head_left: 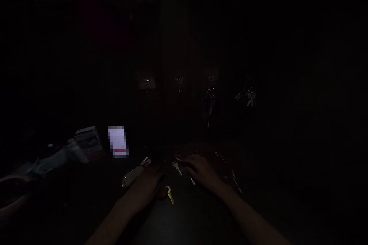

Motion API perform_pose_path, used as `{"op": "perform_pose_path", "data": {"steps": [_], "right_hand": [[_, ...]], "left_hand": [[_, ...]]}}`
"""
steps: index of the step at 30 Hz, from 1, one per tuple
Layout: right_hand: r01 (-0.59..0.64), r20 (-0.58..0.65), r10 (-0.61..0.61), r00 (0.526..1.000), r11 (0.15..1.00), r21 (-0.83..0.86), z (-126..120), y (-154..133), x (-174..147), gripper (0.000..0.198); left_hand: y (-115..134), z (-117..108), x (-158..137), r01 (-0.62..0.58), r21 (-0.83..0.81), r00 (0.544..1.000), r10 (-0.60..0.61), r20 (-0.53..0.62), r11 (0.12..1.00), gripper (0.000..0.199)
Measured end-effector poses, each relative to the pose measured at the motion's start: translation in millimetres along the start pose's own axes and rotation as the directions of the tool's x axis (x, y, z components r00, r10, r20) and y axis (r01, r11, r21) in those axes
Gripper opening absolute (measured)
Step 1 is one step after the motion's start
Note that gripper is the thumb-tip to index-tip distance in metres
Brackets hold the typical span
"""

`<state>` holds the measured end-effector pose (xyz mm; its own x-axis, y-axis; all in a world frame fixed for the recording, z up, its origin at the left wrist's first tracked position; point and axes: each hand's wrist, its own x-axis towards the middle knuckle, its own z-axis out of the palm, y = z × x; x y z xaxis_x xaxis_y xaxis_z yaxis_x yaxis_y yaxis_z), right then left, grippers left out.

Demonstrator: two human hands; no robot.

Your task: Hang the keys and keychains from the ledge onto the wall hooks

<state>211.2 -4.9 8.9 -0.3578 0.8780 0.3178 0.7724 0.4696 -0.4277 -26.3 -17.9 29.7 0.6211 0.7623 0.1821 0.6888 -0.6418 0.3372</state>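
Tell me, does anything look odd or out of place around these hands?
Mostly the darkness: the left hand and right hand are among keys in near-blackness. Also, the bright panel on the left shows as coarse blocks, so its content is unreadable. I can make out no spill or damage, but much is hidden.

Room is v. dark, so exact type is hard to tell; poss. a home or small office. Signs: wall hooks (179,80) at 12 o'clock, hanging keys (251,95) at 3, small box (89,138) betw. 8 & 9, yellow key (171,197) on bench (168,224) at 6.
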Motion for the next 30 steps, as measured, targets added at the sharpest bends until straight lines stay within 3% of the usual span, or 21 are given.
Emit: {"op": "perform_pose_path", "data": {"steps": [5, 10, 13, 17, 23, 27, 30], "right_hand": [[-0.031, -0.135, 0.043, 0.990, 0.995, 0.091, 6.0, 21.0, -2.2, 0.020], [-0.098, -0.142, 0.121, 0.982, 0.982, 0.163, 6.6, 30.0, 0.7, 0.016], [-0.118, -0.137, 0.142, 0.980, 0.978, 0.174, 5.7, 33.0, 2.2, 0.017], [-0.143, -0.132, 0.168, 0.977, 0.974, 0.178, 3.8, 33.7, 3.1, 0.017], [-0.152, -0.116, 0.171, 0.978, 0.976, 0.157, 3.3, 33.3, 3.7, 0.018], [-0.141, -0.108, 0.158, 0.981, 0.978, 0.154, 4.4, 35.3, 3.7, 0.019], [-0.128, -0.114, 0.146, 0.983, 0.979, 0.156, 5.7, 36.4, 4.3, 0.019]], "left_hand": [[-5.7, 18.3, -1.3, -0.066, -0.005, 0.996, 0.065, -0.053, 0.998, 0.052], [-15.2, 28.3, 1.8, -0.068, 0.028, 0.993, 0.070, -0.095, 0.997, 0.037], [-22.7, 28.9, 2.2, -0.004, 0.096, 0.993, 0.015, -0.115, 0.995, 0.039], [-33.7, 28.6, -0.6, 0.123, 0.136, 0.979, -0.097, -0.180, 0.983, 0.058], [-36.8, 27.0, -3.4, 0.185, 0.124, 0.967, -0.159, -0.198, 0.975, 0.067], [-32.7, 14.7, -1.0, 0.244, 0.059, 0.942, -0.222, -0.251, 0.968, 0.047], [-25.8, 6.2, 0.6, 0.178, 0.045, 0.961, -0.164, -0.221, 0.983, 0.030]]}}
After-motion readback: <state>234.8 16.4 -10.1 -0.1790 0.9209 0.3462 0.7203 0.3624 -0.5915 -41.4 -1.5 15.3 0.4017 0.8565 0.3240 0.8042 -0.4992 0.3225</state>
